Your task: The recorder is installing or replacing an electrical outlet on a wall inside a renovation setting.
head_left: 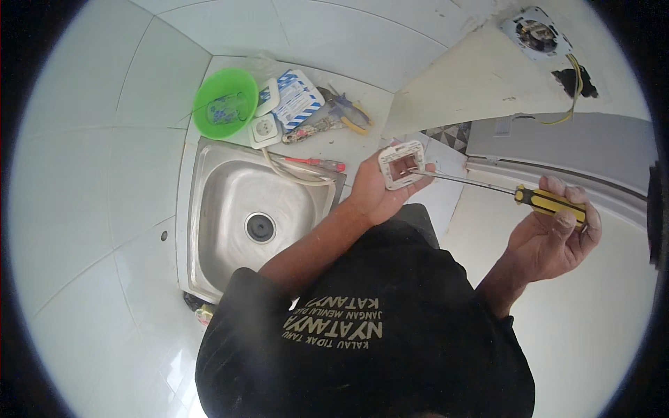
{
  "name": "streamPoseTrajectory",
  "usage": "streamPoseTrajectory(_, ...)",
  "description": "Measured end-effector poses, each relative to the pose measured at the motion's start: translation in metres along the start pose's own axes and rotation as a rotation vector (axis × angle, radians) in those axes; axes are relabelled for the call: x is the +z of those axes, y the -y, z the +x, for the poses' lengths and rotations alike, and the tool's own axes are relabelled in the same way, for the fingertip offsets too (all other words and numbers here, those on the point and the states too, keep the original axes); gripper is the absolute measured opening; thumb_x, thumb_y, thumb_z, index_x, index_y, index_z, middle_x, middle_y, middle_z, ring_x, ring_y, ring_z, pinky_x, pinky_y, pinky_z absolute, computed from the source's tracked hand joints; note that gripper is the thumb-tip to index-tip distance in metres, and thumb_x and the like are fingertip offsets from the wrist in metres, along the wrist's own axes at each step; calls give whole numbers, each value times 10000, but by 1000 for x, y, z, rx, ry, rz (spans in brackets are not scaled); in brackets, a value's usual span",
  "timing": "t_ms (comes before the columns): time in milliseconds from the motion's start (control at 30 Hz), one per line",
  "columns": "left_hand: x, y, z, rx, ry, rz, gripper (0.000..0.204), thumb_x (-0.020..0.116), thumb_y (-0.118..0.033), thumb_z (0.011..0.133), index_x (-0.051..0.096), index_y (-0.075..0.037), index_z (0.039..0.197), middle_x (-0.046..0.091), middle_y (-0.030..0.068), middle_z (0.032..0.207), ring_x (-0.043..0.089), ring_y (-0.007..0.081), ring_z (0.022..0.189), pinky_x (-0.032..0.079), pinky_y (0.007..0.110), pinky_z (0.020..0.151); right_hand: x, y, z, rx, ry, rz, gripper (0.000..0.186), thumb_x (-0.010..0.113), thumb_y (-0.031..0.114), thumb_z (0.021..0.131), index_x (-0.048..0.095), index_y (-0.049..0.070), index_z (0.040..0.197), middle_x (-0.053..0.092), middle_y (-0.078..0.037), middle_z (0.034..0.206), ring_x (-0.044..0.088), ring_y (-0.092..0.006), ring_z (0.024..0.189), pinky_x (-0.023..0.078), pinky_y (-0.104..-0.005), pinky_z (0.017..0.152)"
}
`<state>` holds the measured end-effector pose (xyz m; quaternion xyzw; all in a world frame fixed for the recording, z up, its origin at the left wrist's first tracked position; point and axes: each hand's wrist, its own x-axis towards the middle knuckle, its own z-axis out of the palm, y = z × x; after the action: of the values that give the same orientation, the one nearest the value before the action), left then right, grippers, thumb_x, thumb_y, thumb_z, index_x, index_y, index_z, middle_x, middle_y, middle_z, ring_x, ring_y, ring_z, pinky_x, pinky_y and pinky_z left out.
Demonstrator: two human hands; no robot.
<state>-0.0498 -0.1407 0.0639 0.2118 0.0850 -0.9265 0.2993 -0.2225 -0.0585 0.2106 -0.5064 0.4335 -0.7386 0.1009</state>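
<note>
My left hand (371, 189) holds a white square socket frame (387, 167) with a rectangular opening in its middle. My fingers are wrapped round its back and side. In my right hand (554, 240) is a screwdriver with a yellow and black handle (557, 206). Its long metal shaft (481, 184) points left, and the tip reaches the opening of the frame. Whether the tip presses on the frame or just overlaps it, I cannot tell.
Below left is a steel sink (216, 202). On the counter (380, 104) lie a green bowl (202, 104), a white socket (264, 129) with a cable, a blue-white box (298, 97), pliers (352, 115) and a red tester screwdriver (317, 164). A wall fitting (536, 33) with yellow wires hangs upper right.
</note>
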Motion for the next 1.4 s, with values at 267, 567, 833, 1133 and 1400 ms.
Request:
streamPoseTrajectory(267,-6,-11,1,38,52,-155,372,400,-310,1002,557,1,1130,618,178,1079,601,396,1056,456,549,1019,12,-6,8,-59,-40,-57,282,611,10,915,483,0,1165,614,-215,1038,687,-344,913,602,-480,833)
streamPoseTrajectory(567,-3,-15,0,63,148,-173,384,399,-307,994,551,5,1159,629,169,1068,627,351,1007,492,539,983,12,-11,8,-76,-1,-52,326,621,-4,906,488,33,1202,619,-208,1039,682,-337,930,604,-494,831)
streamPoseTrajectory(833,1,-15,-1,76,163,-142,377,420,-310,983,581,-3,1133,651,160,1055,632,344,984,485,533,986,13,-11,9,-65,-33,-62,299,610,1,916,483,32,1185,617,-207,1037,684,-333,925,606,-487,830)
streamPoseTrajectory(1133,3,-15,0,98,149,-109,387,420,-301,981,589,13,1129,649,166,1037,633,364,1007,505,525,966,14,-11,9,-107,-44,-86,301,631,21,908,471,13,1164,622,-212,1005,688,-319,895,606,-475,832)
streamPoseTrajectory(1400,16,-12,-4,258,-138,138,397,376,-298,988,578,26,1095,638,169,1004,633,358,973,480,534,997,-6,-3,6,-155,184,-249,368,662,62,897,498,64,1226,603,-229,1082,642,-323,994,554,-508,893)
